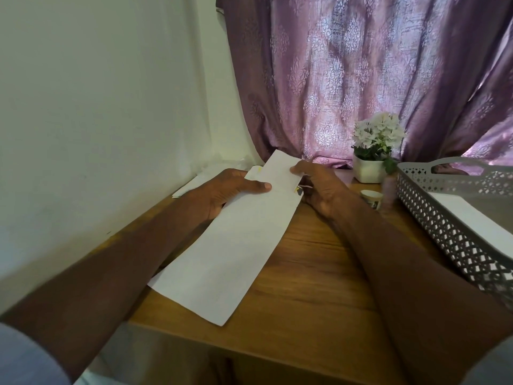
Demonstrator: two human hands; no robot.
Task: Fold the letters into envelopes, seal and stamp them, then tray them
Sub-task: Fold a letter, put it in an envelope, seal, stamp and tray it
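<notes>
Where the letter (230, 240) lies, folded into a long white strip, it runs slantwise across the wooden table (311, 273), its near end flat on the wood and its far end raised between both hands. Left hand (222, 193) grips the strip's left edge, thumb stretched across the top face and fingers curled beneath. Right hand (319, 187) pinches the strip's far right corner, fingertip on the top face, remaining fingers curled behind. Small yellow and dark marks show at the strip's right edge beside that hand. Under the strip's far end lie more white papers (251, 172), one bearing a yellow mark. Right of the letter stand a small white jar (372, 198) and a blurred pink cylinder (389, 191), kind not determinable. Beyond these, a white pot of white flowers (374, 147). Further right of the letter sits a grey perforated tray (433, 215) with a white sheet (472, 215) inside. Behind the letter hangs a purple patterned curtain (361, 73); to its left, a white wall (97, 107).
</notes>
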